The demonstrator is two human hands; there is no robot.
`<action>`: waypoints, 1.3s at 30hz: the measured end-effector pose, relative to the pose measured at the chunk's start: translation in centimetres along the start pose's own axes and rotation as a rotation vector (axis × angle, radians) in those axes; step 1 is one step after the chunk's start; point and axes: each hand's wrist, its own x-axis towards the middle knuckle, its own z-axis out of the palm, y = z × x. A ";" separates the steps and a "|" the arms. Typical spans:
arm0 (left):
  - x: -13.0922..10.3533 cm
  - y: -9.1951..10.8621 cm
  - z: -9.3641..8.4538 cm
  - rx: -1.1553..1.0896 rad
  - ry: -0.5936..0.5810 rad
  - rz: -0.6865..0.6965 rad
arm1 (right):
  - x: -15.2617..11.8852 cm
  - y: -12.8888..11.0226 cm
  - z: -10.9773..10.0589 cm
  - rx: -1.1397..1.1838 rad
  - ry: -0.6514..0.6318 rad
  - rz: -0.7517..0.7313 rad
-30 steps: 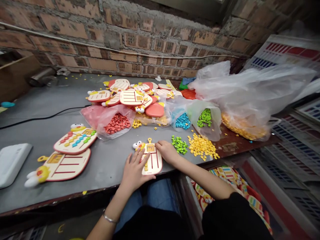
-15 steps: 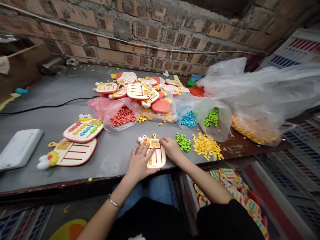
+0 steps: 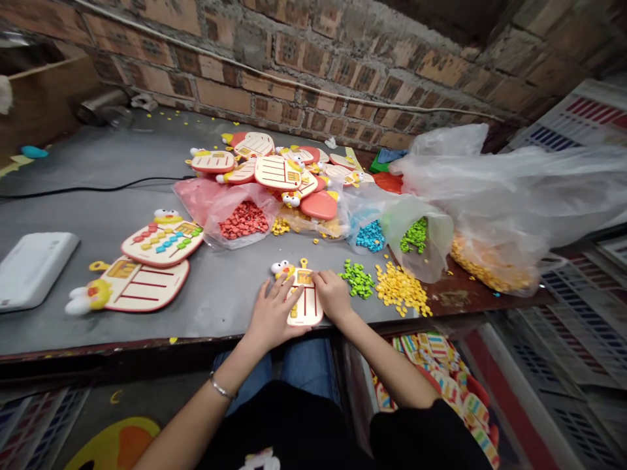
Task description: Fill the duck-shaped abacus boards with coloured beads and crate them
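Your view has shifted slightly; your left hand (image 3: 269, 314) lies spread on the cream board (image 3: 308, 309), your right hand (image 3: 334, 297) bent at its edge, any grip unclear. Beyond the board, bags (image 3: 439, 251) hold red pieces (image 3: 243, 220), blue pieces (image 3: 370, 236), green pieces (image 3: 414, 235).

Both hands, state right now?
Left hand: open, fingers spread over the cream, red-rimmed, rounded board.
Right hand: fingers curled at that board's upper right edge; whether they pinch anything cannot be told.
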 end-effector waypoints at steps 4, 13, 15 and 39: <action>0.0 0.0 0.1 -0.014 0.001 -0.001 | -0.6 -0.1 0.7 0.037 0.064 -0.036; 0.0 -0.1 -0.1 -0.043 0.021 0.008 | 0.7 -0.4 0.3 0.677 0.223 0.261; 0.0 -0.1 0.0 -0.046 0.023 0.002 | 1.2 -0.5 0.3 0.766 0.269 0.294; -0.2 -0.3 -0.6 -0.091 0.023 -0.043 | -1.6 5.0 0.1 0.570 0.263 0.188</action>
